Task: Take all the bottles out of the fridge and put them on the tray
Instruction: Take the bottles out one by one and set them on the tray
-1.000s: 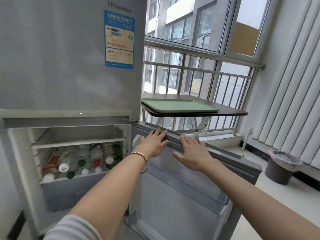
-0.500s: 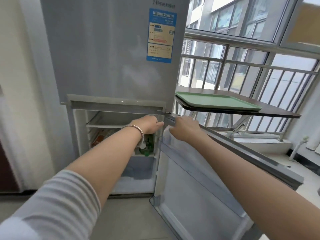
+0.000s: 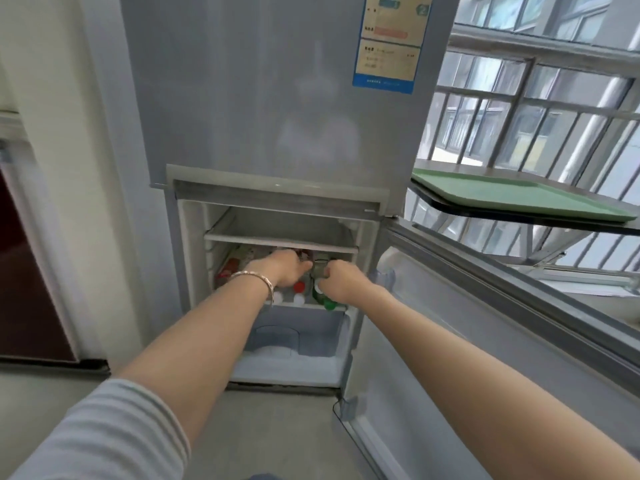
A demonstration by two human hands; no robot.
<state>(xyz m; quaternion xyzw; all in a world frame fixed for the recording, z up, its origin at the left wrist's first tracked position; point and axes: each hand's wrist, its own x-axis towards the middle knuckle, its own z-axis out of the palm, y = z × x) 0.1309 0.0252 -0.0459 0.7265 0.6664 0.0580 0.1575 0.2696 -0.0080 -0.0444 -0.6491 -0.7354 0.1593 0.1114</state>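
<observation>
Several bottles (image 3: pixel 298 288) lie on their sides on the middle shelf of the open lower fridge compartment (image 3: pixel 280 241), red, white and green caps pointing outward. My left hand (image 3: pixel 286 268), with a bracelet on its wrist, is curled over a bottle in the middle of the row. My right hand (image 3: pixel 341 280) is closed like a fist around a green bottle (image 3: pixel 327 303) at the row's right end. A red-labelled bottle (image 3: pixel 230 268) lies at the far left. The green tray (image 3: pixel 519 197) sits bare on a dark table (image 3: pixel 540 220) to the right, above the door.
The lower fridge door (image 3: pixel 485 306) stands open to the right, below the table. A frosted drawer (image 3: pixel 294 337) fills the compartment's bottom. The closed upper door (image 3: pixel 277 98) is above my hands. Window bars (image 3: pixel 540 109) stand behind the table; a wall and dark red panel (image 3: pixel 27 271) are left.
Both hands left the top edge of the door and reached into the compartment, closing on bottles. My view swung left and down toward the fridge.
</observation>
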